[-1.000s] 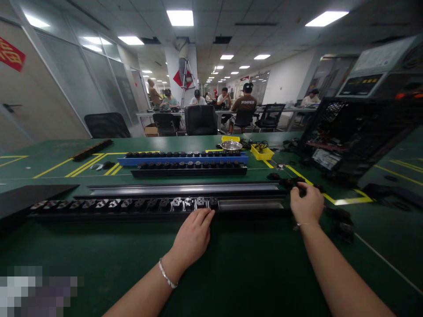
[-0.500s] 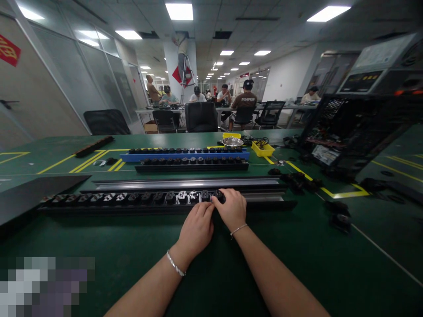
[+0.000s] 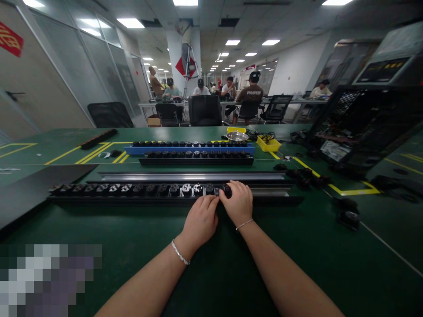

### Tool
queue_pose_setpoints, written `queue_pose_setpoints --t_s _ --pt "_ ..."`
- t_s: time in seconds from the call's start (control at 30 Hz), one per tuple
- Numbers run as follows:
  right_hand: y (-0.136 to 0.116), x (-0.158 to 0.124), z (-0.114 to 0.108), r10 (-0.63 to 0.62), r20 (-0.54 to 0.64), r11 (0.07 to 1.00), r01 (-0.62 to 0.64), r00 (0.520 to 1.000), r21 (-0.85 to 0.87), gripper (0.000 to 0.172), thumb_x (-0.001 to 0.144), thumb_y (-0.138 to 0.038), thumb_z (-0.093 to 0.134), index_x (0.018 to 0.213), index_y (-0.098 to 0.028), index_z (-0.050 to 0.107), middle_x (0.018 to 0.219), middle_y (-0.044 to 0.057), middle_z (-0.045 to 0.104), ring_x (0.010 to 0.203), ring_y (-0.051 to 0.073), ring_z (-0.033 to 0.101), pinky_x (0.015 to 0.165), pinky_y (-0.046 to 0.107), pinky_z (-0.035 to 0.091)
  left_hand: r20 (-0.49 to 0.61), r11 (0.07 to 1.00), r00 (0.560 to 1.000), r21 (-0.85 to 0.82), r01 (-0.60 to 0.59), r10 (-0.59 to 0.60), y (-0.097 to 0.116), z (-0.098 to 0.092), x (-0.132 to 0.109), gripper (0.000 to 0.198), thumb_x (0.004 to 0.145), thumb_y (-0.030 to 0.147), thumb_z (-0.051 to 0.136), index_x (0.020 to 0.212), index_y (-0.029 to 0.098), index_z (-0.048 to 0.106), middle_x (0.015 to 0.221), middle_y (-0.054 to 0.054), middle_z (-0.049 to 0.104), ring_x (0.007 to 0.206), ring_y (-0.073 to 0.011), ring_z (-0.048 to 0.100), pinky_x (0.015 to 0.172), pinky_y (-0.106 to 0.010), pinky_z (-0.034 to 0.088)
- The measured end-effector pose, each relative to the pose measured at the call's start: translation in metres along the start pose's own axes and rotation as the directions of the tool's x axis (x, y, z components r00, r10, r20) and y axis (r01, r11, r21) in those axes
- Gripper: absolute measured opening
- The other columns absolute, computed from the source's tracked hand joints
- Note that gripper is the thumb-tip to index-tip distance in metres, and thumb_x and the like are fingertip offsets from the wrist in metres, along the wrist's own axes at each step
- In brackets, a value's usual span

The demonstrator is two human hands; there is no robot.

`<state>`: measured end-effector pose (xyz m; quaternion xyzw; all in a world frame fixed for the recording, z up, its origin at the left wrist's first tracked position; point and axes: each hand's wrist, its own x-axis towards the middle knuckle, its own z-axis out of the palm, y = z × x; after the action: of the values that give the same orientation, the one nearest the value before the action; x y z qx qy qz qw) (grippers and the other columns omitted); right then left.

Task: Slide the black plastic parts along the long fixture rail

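A long black rail (image 3: 132, 201) lies across the green table, with a row of black socket modules (image 3: 150, 189) seated in its channel. My right hand (image 3: 238, 202) is closed round a black module (image 3: 226, 190) at the right end of that row. Beside it, my left hand (image 3: 201, 215) rests at the rail's near edge, fingers together and fingertips close to my right thumb; anything under them is hidden. The channel (image 3: 271, 192) right of my right hand shows bare metal. Just behind lies another rail (image 3: 191, 176) with a silvery channel.
Farther back are a blue rail (image 3: 191, 150) and a black rail (image 3: 198, 161), both with modules. A yellow bin (image 3: 269, 144), metal dish (image 3: 237, 137) and loose black parts (image 3: 348, 219) lie rightward. A dark panel (image 3: 42, 187) is left; an open metal case (image 3: 357, 127) stands right.
The view has shifted slightly, so the table things appear a little more to the right and higher. Both hands keep nearly the same place and hold at the rail.
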<state>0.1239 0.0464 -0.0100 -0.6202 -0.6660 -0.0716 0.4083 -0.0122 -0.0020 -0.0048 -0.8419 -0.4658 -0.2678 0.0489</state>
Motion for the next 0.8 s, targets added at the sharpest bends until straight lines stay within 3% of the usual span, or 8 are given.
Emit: queue_pose_setpoints --t_s 0.8 --pt "0.0053 -0.0022 0.0012 0.023 0.01 0.999 -0.023 1.0 -0.027 0.027 0.075 -0.032 0.051 0.093 -0.015 0.061 0.097 0.01 0.066 0.099 0.024 0.055 0.096 0.04 0.029 -0.058 1.0 0.998 0.023 -0.018 0.019 -0.0041 0.0076 -0.0033 0.041 0.077 0.011 0.046 0.118 0.015 0.048 0.114 -0.01 0.054 0.107 -0.0235 0.048 0.095 -0.042 0.042"
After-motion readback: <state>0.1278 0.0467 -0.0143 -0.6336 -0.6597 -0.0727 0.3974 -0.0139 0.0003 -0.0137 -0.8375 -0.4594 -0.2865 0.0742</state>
